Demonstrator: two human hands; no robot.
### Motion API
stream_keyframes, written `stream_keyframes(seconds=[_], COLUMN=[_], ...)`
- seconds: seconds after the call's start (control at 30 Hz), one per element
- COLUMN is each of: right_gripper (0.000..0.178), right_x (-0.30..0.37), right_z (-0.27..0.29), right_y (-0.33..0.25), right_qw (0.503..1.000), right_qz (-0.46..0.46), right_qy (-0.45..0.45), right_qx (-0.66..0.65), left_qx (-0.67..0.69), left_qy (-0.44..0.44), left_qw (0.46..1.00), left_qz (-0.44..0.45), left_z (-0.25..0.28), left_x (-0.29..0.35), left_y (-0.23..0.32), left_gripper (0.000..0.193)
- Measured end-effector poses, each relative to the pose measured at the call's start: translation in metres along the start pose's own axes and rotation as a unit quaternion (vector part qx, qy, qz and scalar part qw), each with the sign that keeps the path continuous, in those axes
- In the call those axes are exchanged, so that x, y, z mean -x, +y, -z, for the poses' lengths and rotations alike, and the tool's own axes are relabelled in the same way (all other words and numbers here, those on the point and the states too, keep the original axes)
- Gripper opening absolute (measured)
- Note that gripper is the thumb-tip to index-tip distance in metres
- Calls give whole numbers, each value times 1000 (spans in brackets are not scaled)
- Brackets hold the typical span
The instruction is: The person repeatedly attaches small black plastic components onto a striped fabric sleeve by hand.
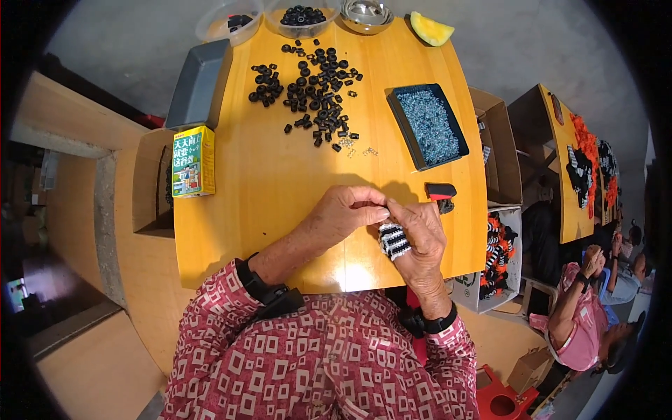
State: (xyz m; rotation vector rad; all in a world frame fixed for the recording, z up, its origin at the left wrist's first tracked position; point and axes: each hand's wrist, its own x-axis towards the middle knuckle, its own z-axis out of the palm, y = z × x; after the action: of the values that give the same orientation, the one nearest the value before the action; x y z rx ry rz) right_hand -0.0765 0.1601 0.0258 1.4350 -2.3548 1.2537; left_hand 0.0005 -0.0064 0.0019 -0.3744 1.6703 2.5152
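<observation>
My right hand (423,234) is closed around a small black-and-white striped knitted piece (394,241), which hangs out below the fingers over the near part of the table. Thumb and forefinger of my left hand (350,208) are pinched together, meeting my right fingertips just above the knit. Whatever sits between those fingertips is too small and too covered to make out. Beyond both hands lies a loose spread of small black plastic parts (315,94), some ring-shaped, with a few tiny clear bits (348,144) at its near edge.
A dark tray of small bluish pieces (428,126) lies at right, with a red-and-black object (441,192) nearer me. At left are a grey tray (199,84) and a yellow-green carton (194,162). Bowls (301,29) and a melon slice (431,29) line the far edge. People sit at right.
</observation>
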Motion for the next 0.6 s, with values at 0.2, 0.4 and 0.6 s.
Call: stream_keyframes(seconds=[0.2,0.4,0.6], right_gripper=[51,46,42], right_x=[-9,-14,-22], right_z=[0,6,9], right_y=[0,8,2], right_qw=[1000,995,994], right_qz=[-10,53,66], right_qy=[18,-13,-40], right_qx=[-14,81,75], left_qx=[65,89,79], left_qy=[3,12,58], left_qw=[998,996,995], left_qz=[3,-2,-10], left_z=[0,-4,-7], left_x=[0,0,-1], left_y=[-2,-1,-1], left_gripper=[21,22,22])
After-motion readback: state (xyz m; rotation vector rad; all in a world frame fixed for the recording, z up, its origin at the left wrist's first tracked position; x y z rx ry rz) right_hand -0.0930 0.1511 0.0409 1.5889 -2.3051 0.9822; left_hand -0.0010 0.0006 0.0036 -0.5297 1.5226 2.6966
